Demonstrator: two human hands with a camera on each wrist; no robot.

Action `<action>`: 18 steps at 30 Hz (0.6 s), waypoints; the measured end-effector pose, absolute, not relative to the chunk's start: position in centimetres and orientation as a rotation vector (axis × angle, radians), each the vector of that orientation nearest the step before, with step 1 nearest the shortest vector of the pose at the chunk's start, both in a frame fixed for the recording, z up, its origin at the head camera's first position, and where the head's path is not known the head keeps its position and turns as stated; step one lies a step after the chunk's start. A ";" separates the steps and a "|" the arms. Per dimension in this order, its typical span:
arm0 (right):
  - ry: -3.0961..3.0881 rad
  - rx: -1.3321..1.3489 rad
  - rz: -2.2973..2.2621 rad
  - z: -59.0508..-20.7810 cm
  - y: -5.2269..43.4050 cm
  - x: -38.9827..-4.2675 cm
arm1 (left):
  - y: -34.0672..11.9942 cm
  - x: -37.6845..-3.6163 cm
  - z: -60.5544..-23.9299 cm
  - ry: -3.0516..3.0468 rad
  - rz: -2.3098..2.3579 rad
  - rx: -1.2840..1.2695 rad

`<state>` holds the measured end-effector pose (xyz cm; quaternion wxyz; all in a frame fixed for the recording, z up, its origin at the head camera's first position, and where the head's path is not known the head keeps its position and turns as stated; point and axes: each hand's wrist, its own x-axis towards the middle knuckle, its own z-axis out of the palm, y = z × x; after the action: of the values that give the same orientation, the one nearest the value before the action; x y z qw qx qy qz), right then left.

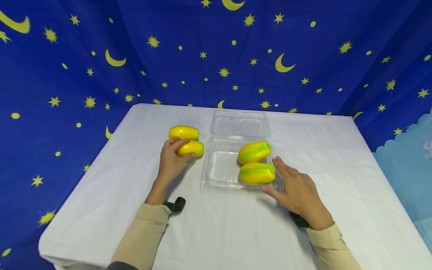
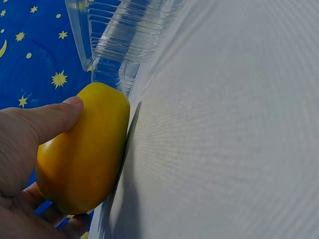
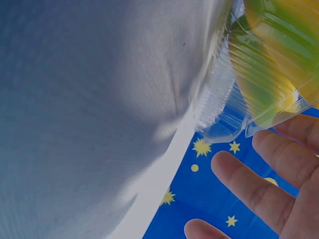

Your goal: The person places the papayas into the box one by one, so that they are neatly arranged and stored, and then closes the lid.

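Observation:
My left hand (image 1: 174, 154) grips the nearer of two yellow fruits (image 1: 193, 148) on the white tablecloth. In the left wrist view my thumb (image 2: 47, 119) lies over this fruit (image 2: 84, 154). The second yellow fruit (image 1: 183, 132) lies just behind it. An open clear plastic clamshell box (image 1: 219, 170) stands mid-table, with two yellow-green fruits (image 1: 254, 152) (image 1: 257, 173) in its right half. My right hand (image 1: 287, 180) is open, its fingers (image 3: 254, 189) spread beside the box's front right corner (image 3: 224, 109). Whether they touch it I cannot tell.
The box's lid (image 1: 239, 125) lies flat behind the tray part. A white cloth covers the table (image 1: 216, 232), whose edges drop off on all sides. A blue backdrop with stars and moons (image 1: 216, 56) hangs behind and around it.

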<state>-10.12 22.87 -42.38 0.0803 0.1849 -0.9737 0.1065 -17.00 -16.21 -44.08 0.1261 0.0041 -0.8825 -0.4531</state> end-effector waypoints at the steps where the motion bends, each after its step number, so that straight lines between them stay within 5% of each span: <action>1: -2.911 0.552 0.318 -42.4 22.9 -10.1 | -16.2 -17.0 -44.1 -2.572 -1.317 0.012; 18: -2.921 0.549 0.325 -42.3 22.8 -10.1 | -16.3 -16.9 -43.8 -2.618 -1.279 0.054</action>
<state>-10.12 22.83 -42.32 0.0758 0.1830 -0.9742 0.1085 -16.86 -16.34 -43.75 0.1133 0.0185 -0.8926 -0.4361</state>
